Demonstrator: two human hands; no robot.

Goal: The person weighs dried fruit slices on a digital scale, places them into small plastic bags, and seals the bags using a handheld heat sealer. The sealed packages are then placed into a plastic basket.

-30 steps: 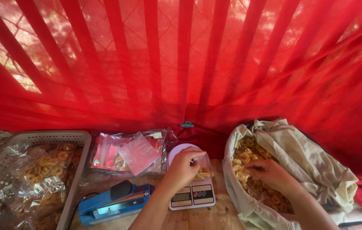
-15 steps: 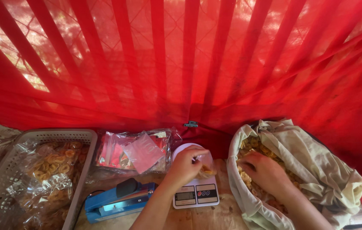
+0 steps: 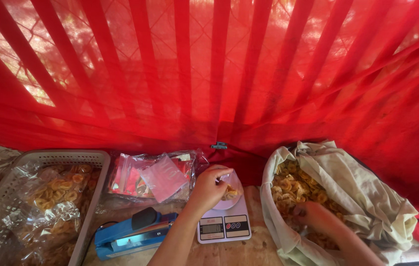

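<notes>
My left hand [image 3: 208, 187] holds the rim of a small clear plastic bag [image 3: 231, 189] with a few yellow chips in it. The bag rests on a white digital kitchen scale [image 3: 223, 224]. My right hand [image 3: 314, 216] is down inside a big cloth-lined sack [image 3: 367, 197] of yellow ring-shaped chips [image 3: 293, 184], its fingers buried among them. Whether it grips any chips is hidden.
A grey plastic basket [image 3: 2, 207] at the left holds several sealed bags of chips. A pile of clear bags with pink cards [image 3: 155, 175] lies behind a blue heat sealer [image 3: 130, 234]. A red striped net curtain [image 3: 209, 74] hangs close behind.
My right hand has pushed lower and deeper into the chips in the sack. My left hand stays on the bag on the scale. The view has shifted slightly right.
</notes>
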